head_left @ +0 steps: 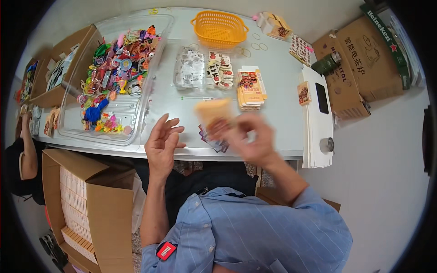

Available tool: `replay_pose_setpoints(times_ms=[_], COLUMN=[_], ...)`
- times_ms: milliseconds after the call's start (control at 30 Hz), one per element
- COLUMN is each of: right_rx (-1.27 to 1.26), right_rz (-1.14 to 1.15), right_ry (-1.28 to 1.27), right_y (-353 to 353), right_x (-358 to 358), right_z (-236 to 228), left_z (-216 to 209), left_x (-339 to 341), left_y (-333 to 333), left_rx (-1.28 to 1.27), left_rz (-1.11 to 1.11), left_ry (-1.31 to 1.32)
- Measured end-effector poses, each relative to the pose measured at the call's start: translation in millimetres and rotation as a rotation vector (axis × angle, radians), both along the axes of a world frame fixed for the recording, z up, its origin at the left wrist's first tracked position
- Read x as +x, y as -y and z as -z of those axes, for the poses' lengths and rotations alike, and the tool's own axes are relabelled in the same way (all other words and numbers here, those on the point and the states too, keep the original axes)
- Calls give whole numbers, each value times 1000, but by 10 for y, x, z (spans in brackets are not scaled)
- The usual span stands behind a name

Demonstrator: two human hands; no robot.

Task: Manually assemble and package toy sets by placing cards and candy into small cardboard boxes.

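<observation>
My right hand is closed on a small yellow carton, blurred by motion, above the table's near edge. Under and beside that carton lie a few dark purple printed cards. To the left, my left hand holds nothing, its fingers apart and slightly curled above the table edge. Farther up, a stack of flat yellow cartons lies beside a clear tray holding small plastic packets and a pile of printed stickers or cards.
A large clear bin of colourful trinkets takes up the table's left. An orange basket stands at the back among rubber bands. White board, a phone and a jar lie right. An open cardboard box stands lower left; another person's arm shows far left.
</observation>
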State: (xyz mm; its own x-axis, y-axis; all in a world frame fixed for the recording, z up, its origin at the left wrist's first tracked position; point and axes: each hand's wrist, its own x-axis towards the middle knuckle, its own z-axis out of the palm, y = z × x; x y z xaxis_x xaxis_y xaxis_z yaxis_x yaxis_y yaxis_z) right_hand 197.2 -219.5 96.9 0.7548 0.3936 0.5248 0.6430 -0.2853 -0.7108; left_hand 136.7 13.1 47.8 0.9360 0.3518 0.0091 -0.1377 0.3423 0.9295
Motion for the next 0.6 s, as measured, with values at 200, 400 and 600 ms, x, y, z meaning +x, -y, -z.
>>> replay_pose_setpoints(times_ms=[200, 400, 600], right_rx=[-317, -944, -663], right_rz=[667, 994, 909], right_ry=[182, 8, 400], right_y=[1616, 2472, 1869], right_x=[1216, 1658, 1526], right_z=[-185, 431, 303], left_z=[535, 568, 559], left_x=[69, 123, 64], left_y=[-182, -176, -209], left_rx=[228, 269, 298], left_rz=[51, 90, 78], left_ry=[-221, -253, -263])
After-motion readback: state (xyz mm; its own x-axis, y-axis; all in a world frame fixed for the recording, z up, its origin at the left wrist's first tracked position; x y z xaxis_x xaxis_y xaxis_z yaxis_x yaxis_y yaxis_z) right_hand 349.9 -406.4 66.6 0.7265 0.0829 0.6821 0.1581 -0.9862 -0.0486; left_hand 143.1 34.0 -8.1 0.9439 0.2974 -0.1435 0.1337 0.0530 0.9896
